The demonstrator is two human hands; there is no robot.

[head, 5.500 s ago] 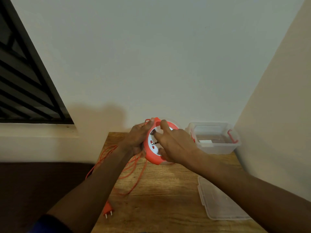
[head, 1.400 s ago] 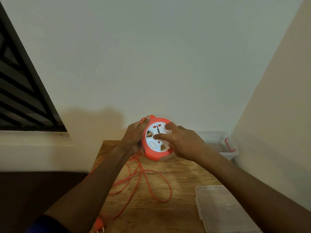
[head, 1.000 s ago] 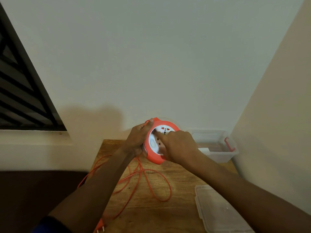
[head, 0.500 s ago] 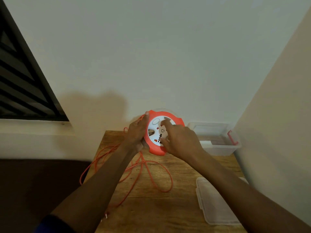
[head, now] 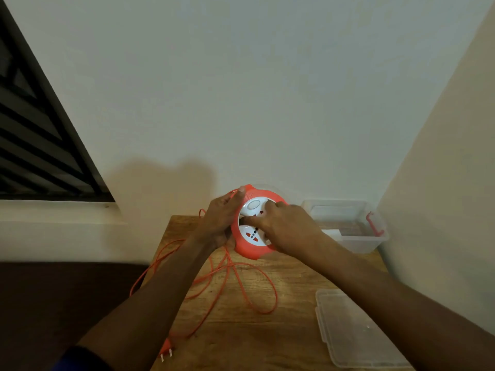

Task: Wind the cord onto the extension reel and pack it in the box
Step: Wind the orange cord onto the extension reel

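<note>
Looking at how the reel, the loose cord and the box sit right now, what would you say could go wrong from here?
Two risks, I think. The loose cord lies in crossing loops on the table and partly hangs over its left edge, so it may tangle or snag as the right hand turns the reel. The plug near the front edge could drop off or catch when dragged.

wooden surface (head: 241, 341) with visible grain set in a room corner, pale wall (head: 241, 89) behind, cream side wall (head: 442, 196) at right, dark barred window (head: 34, 145) at upper left, dark floor (head: 53, 303) below it
</note>
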